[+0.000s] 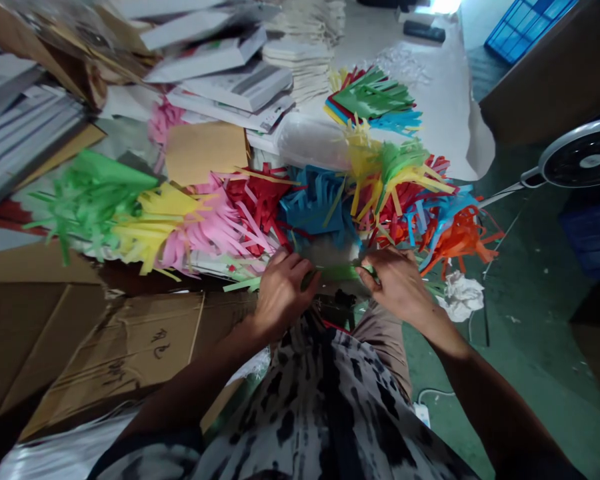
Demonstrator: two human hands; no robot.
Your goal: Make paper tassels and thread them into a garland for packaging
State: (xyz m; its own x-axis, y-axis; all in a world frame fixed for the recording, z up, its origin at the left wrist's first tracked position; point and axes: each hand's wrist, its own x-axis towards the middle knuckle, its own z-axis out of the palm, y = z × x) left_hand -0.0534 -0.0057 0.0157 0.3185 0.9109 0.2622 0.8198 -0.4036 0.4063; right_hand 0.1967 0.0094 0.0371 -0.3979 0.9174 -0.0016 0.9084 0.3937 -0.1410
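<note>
Close in front of my body, at the near edge of the table, a light green strip of paper (342, 272) stretches between my two hands, blurred by motion. My left hand (284, 285) is closed on its left end, fingers curled. At the other end my right hand (399, 280) pinches the strip between thumb and fingers. Just beyond lies a row of fringed paper tassels: green (93, 193), yellow (147, 223), pink (213, 223), red (259, 200) and blue (315, 203). Near my right hand lie more tassels, including an orange one (460, 237).
Behind the row are stacks of white boxes (245, 83), a tan card (205, 153) and a multicoloured fringed stack (375, 97). A fan (587, 160) stands right, above crumpled white paper (461, 295). A cardboard box (150, 333) sits at the lower left.
</note>
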